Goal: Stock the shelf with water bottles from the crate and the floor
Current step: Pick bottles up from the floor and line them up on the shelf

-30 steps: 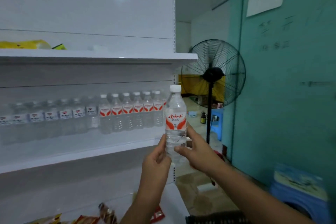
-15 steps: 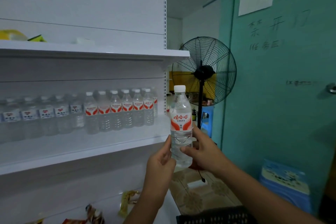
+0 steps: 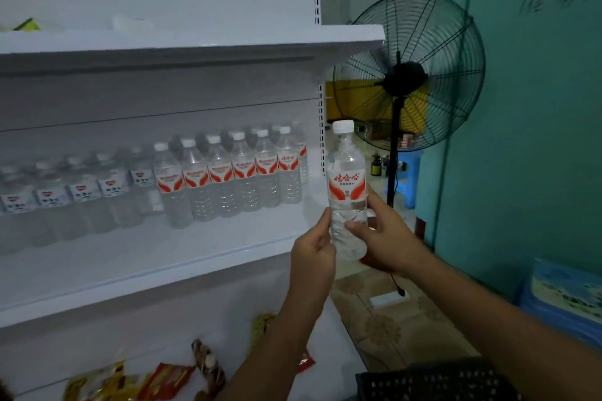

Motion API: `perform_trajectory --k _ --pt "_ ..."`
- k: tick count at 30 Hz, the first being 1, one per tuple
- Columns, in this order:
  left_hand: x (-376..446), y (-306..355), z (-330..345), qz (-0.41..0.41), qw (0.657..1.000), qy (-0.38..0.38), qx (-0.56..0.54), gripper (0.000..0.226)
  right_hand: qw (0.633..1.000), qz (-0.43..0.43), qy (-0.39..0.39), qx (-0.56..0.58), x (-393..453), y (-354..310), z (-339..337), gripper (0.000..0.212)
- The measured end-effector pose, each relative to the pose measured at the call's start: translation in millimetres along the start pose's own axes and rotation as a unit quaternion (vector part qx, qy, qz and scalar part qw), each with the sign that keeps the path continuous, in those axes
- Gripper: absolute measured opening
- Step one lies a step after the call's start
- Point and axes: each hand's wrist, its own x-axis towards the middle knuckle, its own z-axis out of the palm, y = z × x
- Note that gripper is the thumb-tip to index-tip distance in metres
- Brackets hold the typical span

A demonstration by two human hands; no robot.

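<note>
A clear water bottle [image 3: 346,182] with a white cap and a red-and-white label stands upright in the air, just off the right end of the white middle shelf [image 3: 156,257]. My left hand [image 3: 312,251] grips its lower body from the left, and my right hand [image 3: 381,234] grips it from the right. A row of several matching bottles [image 3: 228,179] stands at the back of that shelf, and blue-labelled ones continue to the left. The black crate [image 3: 436,381] shows at the bottom edge, its contents hidden.
A black pedestal fan [image 3: 410,75] stands to the right of the shelf unit, near a teal wall. A blue stool [image 3: 566,296] sits at the right. Snack packets [image 3: 156,381] lie on the lowest shelf. The upper shelf [image 3: 195,42] overhangs the bottle row.
The view has swung a little right and down. The bottle stays upright in both hands beside the shelf's right end, with the grip unchanged.
</note>
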Motion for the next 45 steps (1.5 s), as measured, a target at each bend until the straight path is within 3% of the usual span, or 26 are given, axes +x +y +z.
perform_trajectory --k 6,11,15,19,22,26,37,40,45 --pt "92.1 -40.7 8.9 -0.024 0.999 -0.021 0.029 0.058 1.000 0.013 0.009 0.002 91.3 58.1 3.2 0.062" --pt "156.2 -88.5 -1.7 -0.028 0.991 -0.008 0.133 0.063 1.000 0.016 -0.004 -0.007 163.2 117.3 25.7 0.065" --pt "192.5 -116.6 -18.1 -0.011 0.966 -0.040 0.255 0.053 0.999 0.034 0.006 0.010 213.9 151.7 46.8 0.062" --pt "209.0 -134.7 -30.1 -0.064 0.921 -0.106 0.368 0.053 0.999 0.045 0.002 -0.022 265.5 174.0 61.4 0.056" --pt "211.4 -143.9 -28.4 -0.058 0.899 -0.133 0.413 0.052 0.998 0.054 -0.003 -0.043 305.4 187.8 74.2 0.058" --pt "212.4 -152.1 -30.1 -0.046 0.902 -0.126 0.410 0.051 0.998 0.054 0.000 -0.025 342.1 195.9 94.6 0.059" --pt "212.6 -141.1 -32.6 -0.061 0.909 -0.119 0.396 0.050 0.995 0.095 -0.011 -0.041 338.2 191.2 96.9 0.064" --pt "205.1 -126.0 -37.3 -0.087 0.921 -0.088 0.369 0.051 0.990 0.134 -0.002 -0.041 307.3 180.0 85.5 0.072" --pt "148.1 -96.8 -58.0 -0.103 0.932 -0.043 0.344 0.051 0.991 0.132 -0.014 0.017 218.3 144.8 67.4 0.058"
